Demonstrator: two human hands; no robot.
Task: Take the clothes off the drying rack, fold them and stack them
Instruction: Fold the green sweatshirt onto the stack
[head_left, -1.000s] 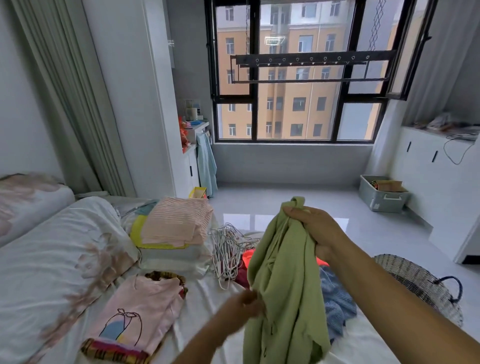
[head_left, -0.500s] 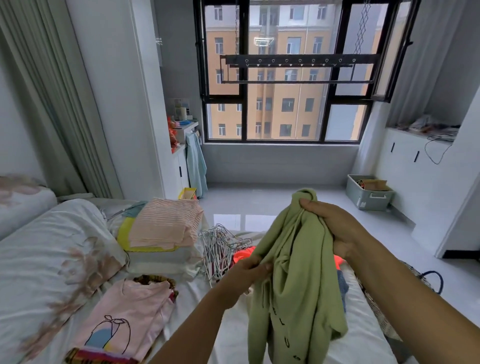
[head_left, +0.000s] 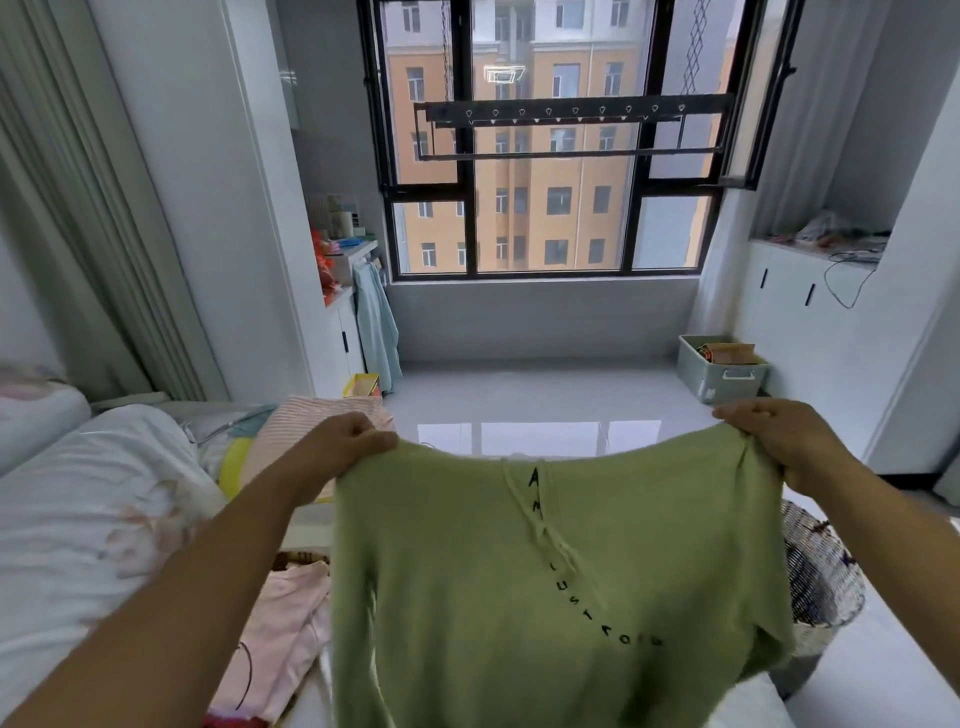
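Soft, even daylight comes in through the window (head_left: 545, 156), the only light source in view, and the room is bright with no hard shadows. Against the window the drying rack (head_left: 571, 117) reads as a dark, backlit bar. Just below the window the glossy floor (head_left: 540, 395) carries pale mirrored panes of glare. Nearer the camera than the window, the green top (head_left: 545, 571) is evenly lit but slightly smeared (its black lettering is soft-edged). Far left of the window the curtain (head_left: 93, 208) bows and blurs. Far right, the white wall (head_left: 924, 260) leans inward with wide-angle warp.

Green lettered top (head_left: 545, 571) hangs spread out, upright.
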